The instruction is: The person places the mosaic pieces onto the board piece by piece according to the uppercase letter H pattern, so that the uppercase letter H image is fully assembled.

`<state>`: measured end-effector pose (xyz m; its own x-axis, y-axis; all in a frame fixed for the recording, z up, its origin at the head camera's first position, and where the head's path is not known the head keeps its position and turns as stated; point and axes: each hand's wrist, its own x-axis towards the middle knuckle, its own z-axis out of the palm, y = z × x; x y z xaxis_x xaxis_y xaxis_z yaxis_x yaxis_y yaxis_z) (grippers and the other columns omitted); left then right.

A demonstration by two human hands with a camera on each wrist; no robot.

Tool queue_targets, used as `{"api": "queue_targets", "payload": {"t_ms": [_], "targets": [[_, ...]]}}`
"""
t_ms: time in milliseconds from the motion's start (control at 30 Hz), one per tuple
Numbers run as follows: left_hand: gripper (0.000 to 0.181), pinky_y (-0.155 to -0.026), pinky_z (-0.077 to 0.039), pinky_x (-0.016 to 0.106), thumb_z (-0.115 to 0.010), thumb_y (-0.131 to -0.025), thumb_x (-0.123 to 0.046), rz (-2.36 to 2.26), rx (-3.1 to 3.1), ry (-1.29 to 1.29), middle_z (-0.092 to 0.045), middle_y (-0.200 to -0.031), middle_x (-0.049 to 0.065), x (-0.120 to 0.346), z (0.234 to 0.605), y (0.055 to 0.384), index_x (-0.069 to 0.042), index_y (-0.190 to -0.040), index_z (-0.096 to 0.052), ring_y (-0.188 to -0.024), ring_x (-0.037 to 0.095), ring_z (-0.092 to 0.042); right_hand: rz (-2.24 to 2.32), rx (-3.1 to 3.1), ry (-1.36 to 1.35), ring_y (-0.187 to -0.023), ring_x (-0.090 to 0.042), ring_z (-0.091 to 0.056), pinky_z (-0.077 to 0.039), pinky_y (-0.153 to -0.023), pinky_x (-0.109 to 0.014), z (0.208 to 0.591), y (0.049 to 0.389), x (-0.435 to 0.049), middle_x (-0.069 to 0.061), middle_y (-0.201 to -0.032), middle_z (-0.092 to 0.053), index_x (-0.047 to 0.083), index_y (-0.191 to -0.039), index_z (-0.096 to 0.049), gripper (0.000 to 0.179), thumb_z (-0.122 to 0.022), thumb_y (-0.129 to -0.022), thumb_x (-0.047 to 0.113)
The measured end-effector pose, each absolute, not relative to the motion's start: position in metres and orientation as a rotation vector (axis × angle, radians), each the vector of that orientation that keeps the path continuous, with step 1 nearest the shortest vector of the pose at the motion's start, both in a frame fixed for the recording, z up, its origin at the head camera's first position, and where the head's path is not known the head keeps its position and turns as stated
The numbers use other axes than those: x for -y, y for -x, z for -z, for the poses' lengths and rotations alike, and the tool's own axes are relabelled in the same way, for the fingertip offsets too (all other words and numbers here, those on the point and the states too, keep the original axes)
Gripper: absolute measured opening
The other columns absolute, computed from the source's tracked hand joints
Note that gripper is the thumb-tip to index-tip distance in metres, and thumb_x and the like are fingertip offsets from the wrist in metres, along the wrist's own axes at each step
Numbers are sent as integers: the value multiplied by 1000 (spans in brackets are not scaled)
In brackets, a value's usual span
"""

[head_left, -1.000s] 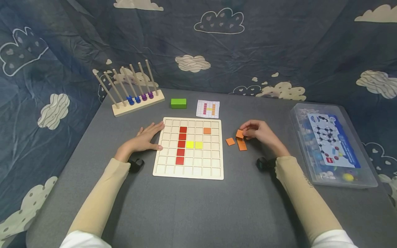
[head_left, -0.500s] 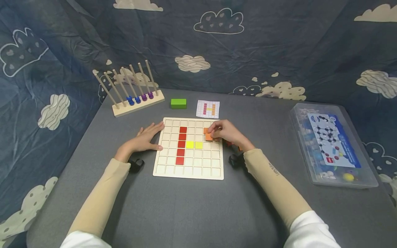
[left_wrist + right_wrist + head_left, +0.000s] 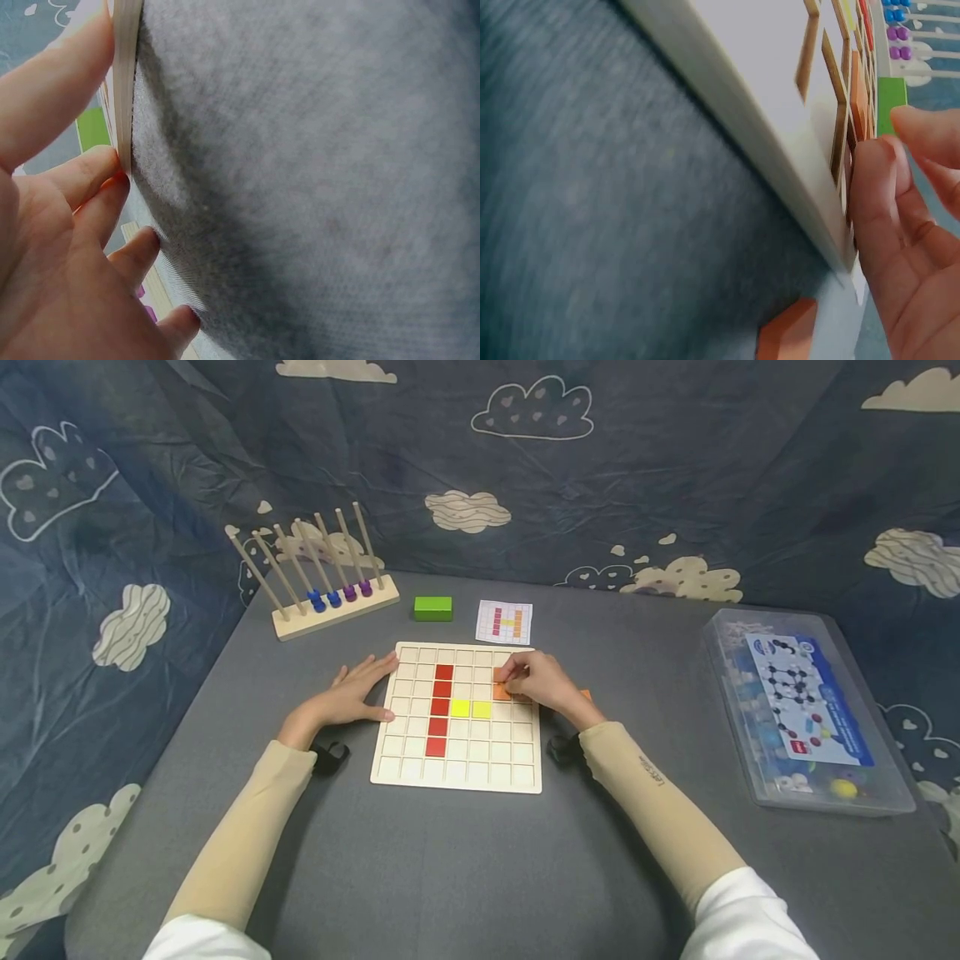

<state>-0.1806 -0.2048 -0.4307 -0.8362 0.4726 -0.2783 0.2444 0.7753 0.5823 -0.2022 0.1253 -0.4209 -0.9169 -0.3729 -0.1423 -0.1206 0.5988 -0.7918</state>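
Observation:
A cream grid board (image 3: pixel 456 776) lies on the table, bearing a column of red tiles (image 3: pixel 439 707) and two yellow tiles (image 3: pixel 471 709). My left hand (image 3: pixel 347 695) rests at the board's left edge, fingers spread, thumb and fingertips against the rim. At the upper right of the board, my right hand (image 3: pixel 546 679) has its thumb and fingertips on an orange tile (image 3: pixel 501 692), low at a grid cell. Another orange tile (image 3: pixel 497 673) sits in the cell just behind, partly covered by the fingers. In the right wrist view, an orange tile (image 3: pixel 859 94) shows right at the fingertips.
A loose orange tile (image 3: pixel 787 330) lies right of the board, mostly hidden by the right hand in the head view. Behind the board are a green block (image 3: pixel 432 608), a pattern card (image 3: pixel 504 622) and a peg abacus (image 3: pixel 337 612). A plastic box (image 3: pixel 810 710) stands right.
My right hand picked up an orange tile beside the board, carried it left over the grid, and lowered it at a cell below the first orange tile. The left hand stayed put.

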Motion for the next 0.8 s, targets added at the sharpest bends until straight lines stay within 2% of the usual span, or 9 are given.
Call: {"api": "queue_targets", "payload": {"t_ms": [167, 333, 533, 667, 800], "targets": [[94, -107, 10, 61, -71, -85, -36, -752, -2554, -543, -8, -158, 17, 204, 430, 181, -5, -153, -14, -143, 38, 4, 1377, -2393, 339, -72, -22, -55, -47, -63, -29, 422, 204, -142, -11, -89, -65, 1, -95, -68, 12, -64, -83, -1], [94, -107, 10, 61, -71, -86, -36, -746, -2554, -539, -7, -158, 18, 204, 430, 180, -4, -153, -14, -143, 38, 4, 1499, -2246, 265, -82, -24, -61, -52, -74, -32, 422, 207, -169, -18, -97, -63, -7, -106, -63, 21, -63, -86, -2], [94, -107, 9, 61, -71, -85, -37, -747, -2558, -540, -7, -158, 18, 204, 431, 181, -4, -153, -14, -143, 38, 4, 1539, -2231, 194, -85, -17, -61, -52, -81, -35, 419, 206, -197, -26, -110, -60, -10, -115, -58, 28, -64, -89, 0], [94, -107, 9, 62, -71, -86, -37, -747, -2557, -548, -7, -158, 18, 205, 431, 181, -4, -153, -15, -143, 38, 4, 1531, -2252, 193, -86, -16, -60, -51, -81, -32, 415, 202, -208, -27, -111, -60, -10, -115, -57, 28, -64, -89, -1], [94, -107, 9, 62, -71, -86, -37, -746, -2557, -545, -7, -158, 18, 204, 431, 181, -4, -153, -14, -143, 38, 4, 1499, -2287, 218, -87, -20, -60, -50, -75, -25, 424, 202, -217, -23, -107, -62, -8, -113, -59, 27, -65, -88, -1]]}}
